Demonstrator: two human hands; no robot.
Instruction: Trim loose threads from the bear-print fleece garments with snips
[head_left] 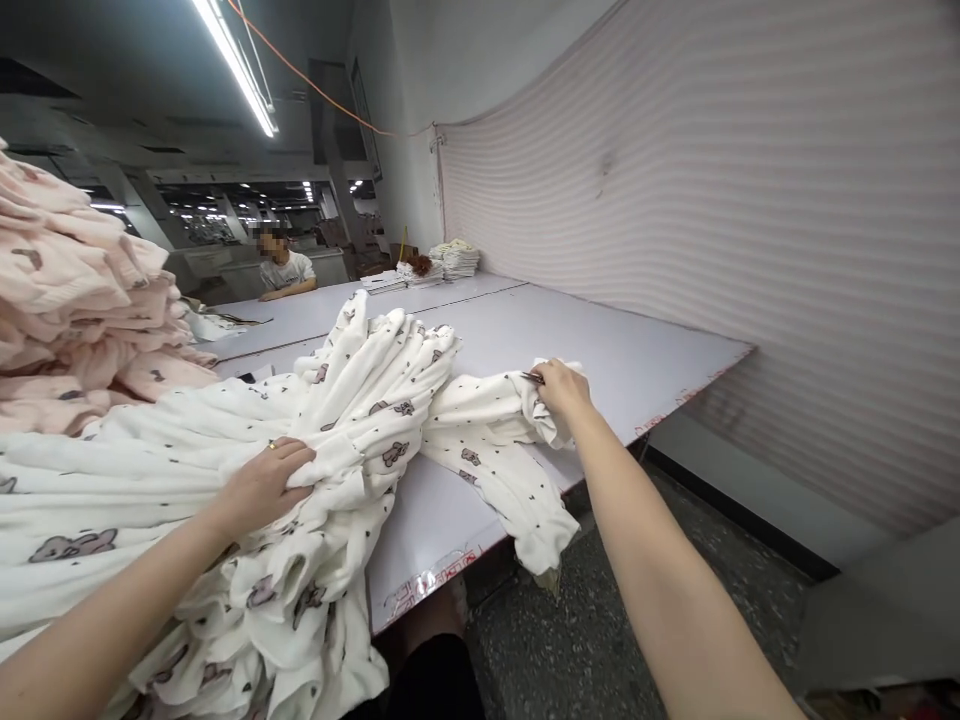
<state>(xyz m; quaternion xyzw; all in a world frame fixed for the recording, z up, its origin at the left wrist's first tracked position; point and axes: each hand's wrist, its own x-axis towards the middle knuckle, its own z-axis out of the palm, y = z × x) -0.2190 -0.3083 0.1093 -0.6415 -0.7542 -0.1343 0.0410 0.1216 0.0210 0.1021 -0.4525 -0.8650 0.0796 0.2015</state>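
Note:
A large heap of white fleece garments (172,430) printed with grey-brown bears spreads over the left and front of the table. My left hand (266,485), with a ring on one finger, lies on this heap, its fingers curled into a fold of the cloth. To the right, one white garment (487,410) stretches from the heap across the tabletop, a leg or sleeve of it hanging over the front edge. My right hand (564,392) is closed on its bunched far end. A small dark pointed tool (533,377), perhaps thread snips, sticks out from those fingers.
Pink printed garments (82,290) are piled high at the left. The pale table (600,340) has taped edges. Folded stacks (454,260) stand at its back, by a striped cloth screen (697,200). A person (287,268) leans on the far side.

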